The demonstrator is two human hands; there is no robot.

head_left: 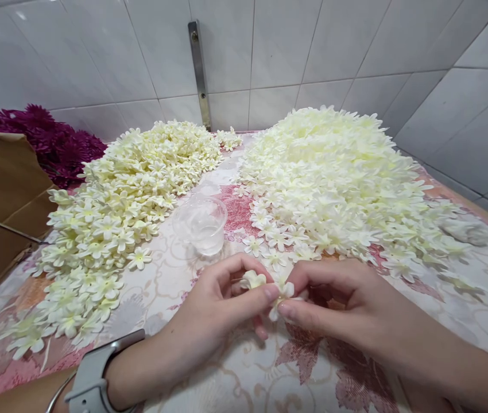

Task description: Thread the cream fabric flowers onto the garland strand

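My left hand and my right hand meet low in the middle of the head view, above the patterned tablecloth. A small white flower is pinched between the thumb and finger of my right hand, its petals touching my left thumb tip. Another cream flower sits within the curled fingers of my left hand. Just beyond my hands stands a clear plastic cup with its lid open to the left. Loose white petal flowers are heaped behind my right hand, and creamier flowers behind my left.
Purple flowers lie at the far left behind a brown cardboard piece. A thin metal rod crosses in front of it. Tiled walls close off the back and right, with a metal bracket fixed at the back.
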